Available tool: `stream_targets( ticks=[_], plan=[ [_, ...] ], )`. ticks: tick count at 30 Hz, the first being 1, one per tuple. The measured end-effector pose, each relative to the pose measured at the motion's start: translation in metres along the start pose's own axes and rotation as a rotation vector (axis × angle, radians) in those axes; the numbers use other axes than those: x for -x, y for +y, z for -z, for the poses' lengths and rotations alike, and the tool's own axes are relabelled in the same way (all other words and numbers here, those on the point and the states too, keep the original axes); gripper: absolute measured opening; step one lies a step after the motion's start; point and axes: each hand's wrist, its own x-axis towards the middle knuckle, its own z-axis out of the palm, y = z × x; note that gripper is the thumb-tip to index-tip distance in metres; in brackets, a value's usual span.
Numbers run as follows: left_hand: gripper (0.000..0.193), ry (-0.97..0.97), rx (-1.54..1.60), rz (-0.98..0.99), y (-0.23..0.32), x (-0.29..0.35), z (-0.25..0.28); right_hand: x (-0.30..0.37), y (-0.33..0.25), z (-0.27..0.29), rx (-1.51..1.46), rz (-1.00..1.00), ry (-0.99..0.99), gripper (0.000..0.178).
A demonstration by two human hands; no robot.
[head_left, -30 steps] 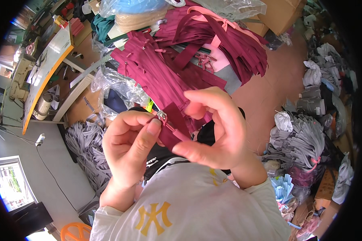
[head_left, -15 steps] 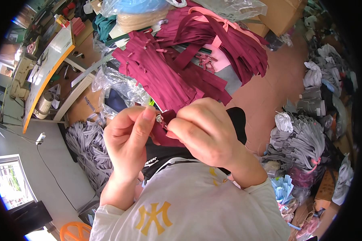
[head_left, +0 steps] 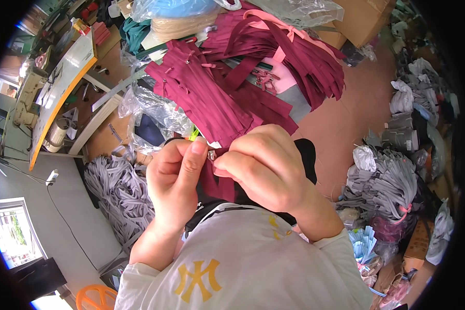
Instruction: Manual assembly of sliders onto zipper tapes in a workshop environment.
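My left hand [head_left: 173,178] and my right hand [head_left: 266,173] meet in front of my body, each in a closed pinch on a maroon zipper [head_left: 221,189]. A small silver zipper slider [head_left: 212,155] shows between the fingertips of both hands. The zipper's tape hangs below the fingers in a bent strip. Which fingers press on the slider itself is partly hidden. Just beyond my hands lies a layered stack of maroon zippers [head_left: 196,95], a few with sliders and pulls on them.
A maroon zipper bundle [head_left: 315,67] is tied with a pink strip. Beside it lies a small pile of reddish sliders [head_left: 265,80]. Grey strips [head_left: 116,194] heap at left, more grey bundles [head_left: 382,178] at right. A yellow-edged table [head_left: 62,98] and cardboard box [head_left: 364,20] stand farther off.
My left hand has shifted slightly right, closer to the right hand. The slider has turned and sits nearer the right fingertips. More of the zipper tape hangs below.
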Motion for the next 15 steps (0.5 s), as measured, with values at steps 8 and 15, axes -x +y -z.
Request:
stream_targets(
  ticks=[8, 15],
  plan=[
    [0.012, 0.069, -0.261, -0.287, -0.007, -0.006, -0.009, 0.002, -0.005, 0.002, 0.002, -0.076, -0.105, 0.017],
    [0.020, 0.189, 0.002, -0.009, -0.010, -0.020, 0.004, 0.001, -0.006, 0.002, -0.237, -0.214, -0.239, 0.015]
  ],
)
